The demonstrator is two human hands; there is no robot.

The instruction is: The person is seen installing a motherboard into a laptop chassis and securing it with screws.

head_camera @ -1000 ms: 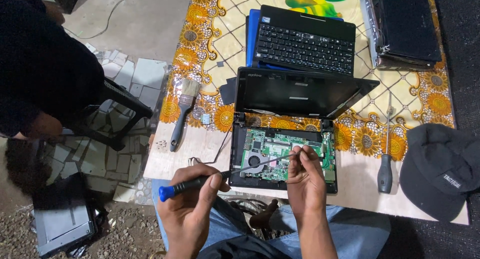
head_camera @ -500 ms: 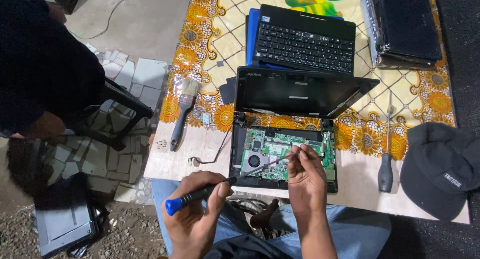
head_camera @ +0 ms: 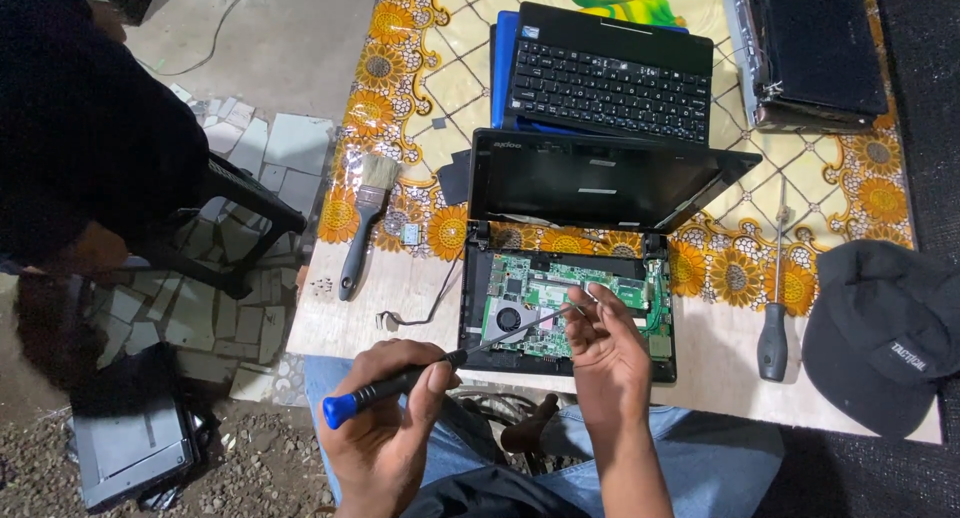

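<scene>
Both hands steady a screwdriver over an opened small laptop's circuit board.

Nearest, the left hand (head_camera: 385, 418) is clamped around the blue-and-black handle of the screwdriver (head_camera: 440, 363), held low and slanted so the shaft reaches across to the board; the right hand (head_camera: 605, 353) pinches near the tip, apparently to guide it, though whether it also holds a small part I cannot tell. The tip sits over the green circuit board (head_camera: 565, 298) of the open laptop (head_camera: 600, 183), beside its round fan. Further off lie a paintbrush (head_camera: 362, 228), a second screwdriver (head_camera: 773, 328), a black cap (head_camera: 880, 328), and a keyboard unit (head_camera: 605, 78) on the flowered cloth.
</scene>
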